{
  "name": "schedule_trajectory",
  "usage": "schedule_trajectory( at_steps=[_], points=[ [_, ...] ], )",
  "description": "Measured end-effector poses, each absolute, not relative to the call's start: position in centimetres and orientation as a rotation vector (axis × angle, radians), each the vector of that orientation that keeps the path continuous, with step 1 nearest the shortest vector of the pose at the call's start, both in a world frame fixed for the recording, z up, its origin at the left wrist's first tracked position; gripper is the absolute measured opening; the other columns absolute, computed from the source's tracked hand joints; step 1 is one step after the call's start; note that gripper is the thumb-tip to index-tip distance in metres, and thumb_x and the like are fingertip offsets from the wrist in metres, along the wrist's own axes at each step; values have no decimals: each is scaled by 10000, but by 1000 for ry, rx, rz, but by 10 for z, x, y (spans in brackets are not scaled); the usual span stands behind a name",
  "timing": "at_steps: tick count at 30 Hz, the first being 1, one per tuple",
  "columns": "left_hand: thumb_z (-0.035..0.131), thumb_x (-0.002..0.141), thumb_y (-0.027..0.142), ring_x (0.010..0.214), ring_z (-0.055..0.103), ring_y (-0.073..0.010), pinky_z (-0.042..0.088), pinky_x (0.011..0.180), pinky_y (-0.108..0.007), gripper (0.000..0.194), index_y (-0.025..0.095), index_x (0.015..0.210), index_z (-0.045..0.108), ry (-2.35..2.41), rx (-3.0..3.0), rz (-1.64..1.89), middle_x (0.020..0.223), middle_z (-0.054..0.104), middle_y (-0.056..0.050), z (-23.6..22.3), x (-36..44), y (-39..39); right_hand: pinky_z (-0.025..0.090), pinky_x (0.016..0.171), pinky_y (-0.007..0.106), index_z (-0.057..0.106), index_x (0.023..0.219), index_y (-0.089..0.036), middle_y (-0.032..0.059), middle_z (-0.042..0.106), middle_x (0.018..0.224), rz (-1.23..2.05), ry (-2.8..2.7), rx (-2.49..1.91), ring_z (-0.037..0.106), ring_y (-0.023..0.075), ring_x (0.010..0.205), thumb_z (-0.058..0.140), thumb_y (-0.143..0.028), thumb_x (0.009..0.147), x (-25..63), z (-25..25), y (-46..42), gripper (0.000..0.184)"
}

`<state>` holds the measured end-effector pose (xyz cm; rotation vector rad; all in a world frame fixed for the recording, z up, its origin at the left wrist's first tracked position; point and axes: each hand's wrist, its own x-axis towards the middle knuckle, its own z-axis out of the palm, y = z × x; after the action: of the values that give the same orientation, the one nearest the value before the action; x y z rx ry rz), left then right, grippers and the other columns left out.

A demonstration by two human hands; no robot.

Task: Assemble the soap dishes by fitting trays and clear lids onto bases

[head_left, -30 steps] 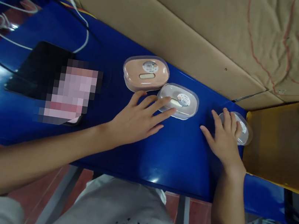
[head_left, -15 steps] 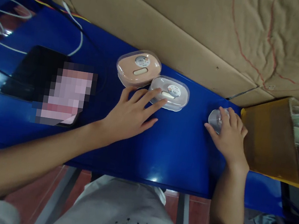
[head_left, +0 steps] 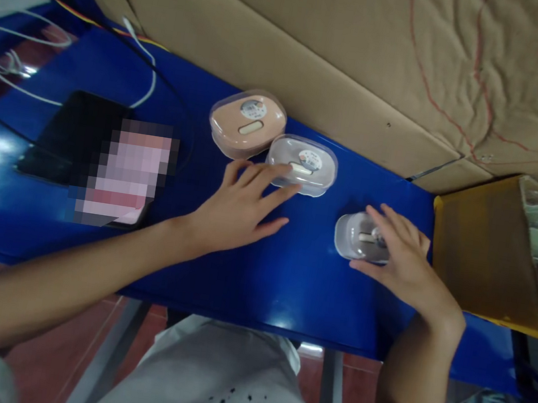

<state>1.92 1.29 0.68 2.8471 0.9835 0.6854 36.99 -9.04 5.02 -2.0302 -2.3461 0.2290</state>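
Observation:
My left hand [head_left: 240, 207] has its fingers spread, the tips over the near side of a grey plastic box with a clear lid [head_left: 323, 176]. Whether they press on it I cannot tell. Behind that box, to the left and almost against it, lies a peach plastic box with a clear lid [head_left: 225, 121]. Both lids bear a round sticker and a pale oblong tab. On the right, my right hand [head_left: 402, 258] has its thumb and fingers around a smaller grey plastic box with a clear lid [head_left: 346, 234]. The hand hides this box's right end.
A phone with a blurred screen [head_left: 126, 173] rests on a black flat object [head_left: 63, 137] at left, with white cables [head_left: 153, 80] behind. An open carton [head_left: 483, 254] of plastic-wrapped pieces stands at right. Brown cardboard [head_left: 296, 51] walls the back of the blue table [head_left: 263, 275].
My right hand has brought the smaller grey box left and slightly nearer to me, and more of it shows. My left hand has stayed nearly in place by the other grey box.

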Motion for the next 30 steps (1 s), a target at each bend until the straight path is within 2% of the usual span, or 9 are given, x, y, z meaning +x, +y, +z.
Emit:
schedule_trajectory(
  at_steps=[4,6,9,12,15,20,25,28,30],
  points=[
    [595,1109,337,1335,632,-359,457,1110,-572,413,218,1504,612,678,2890,719,1584,603,-190,8,25,-5,330,1261,748,233,1747,-476,90,203,1870,487,-2472,-1895,269,446,1688,806,-578,923,357,59,-100,1009],
    [596,1116,344,1298,649,-337,454,1106,-550,406,230,1506,607,560,2902,662,1579,610,-175,9,27,-12,310,1275,765,209,1749,-488,78,202,1872,577,-2471,-1880,242,437,1701,799,-556,932,361,61,-101,1011],
    [600,1122,374,1260,661,-338,452,1095,-548,445,232,1543,569,469,2920,599,1588,596,-182,8,27,-16,332,1282,754,268,1744,-447,96,322,1831,616,-2387,-1886,313,429,1678,778,-610,938,365,61,-94,968],
    [602,1125,433,1265,656,-355,448,1102,-567,525,211,1590,504,476,2904,586,1595,576,-208,6,25,-13,411,1281,673,367,1719,-392,102,474,1746,670,-2307,-1789,446,395,1612,752,-675,941,355,59,-85,913],
    [617,1114,488,1299,646,-380,447,1112,-591,608,184,1615,459,507,2866,598,1601,557,-237,5,25,-10,467,1262,616,426,1691,-391,77,548,1692,744,-2258,-1724,527,371,1555,723,-684,962,344,56,-79,839],
    [648,1102,473,1409,603,-412,420,1158,-642,590,221,1609,482,444,2856,519,1668,479,-263,5,24,-10,410,1287,648,479,1665,-332,120,559,1681,444,-2113,-1886,525,395,1552,651,-724,992,360,42,-69,798],
    [725,1052,498,1502,533,-437,370,1213,-684,464,194,1392,646,386,2847,423,1699,447,-271,6,24,-11,427,1242,683,477,1662,-285,173,536,1689,266,-1994,-2051,523,426,1542,599,-779,987,378,15,-54,845],
    [760,1029,477,1516,522,-442,376,1215,-674,384,173,1248,680,418,2852,413,1698,443,-288,8,23,-11,384,1238,733,434,1688,-255,214,475,1726,163,-1966,-2130,449,465,1590,609,-811,961,378,5,-51,932],
    [763,1032,425,1521,522,-432,382,1216,-654,314,173,1200,680,447,2858,397,1696,448,-288,8,23,-11,343,1248,753,445,1682,-252,223,443,1745,115,-1966,-2127,410,469,1615,548,-788,1006,373,6,-52,869]
  ],
)
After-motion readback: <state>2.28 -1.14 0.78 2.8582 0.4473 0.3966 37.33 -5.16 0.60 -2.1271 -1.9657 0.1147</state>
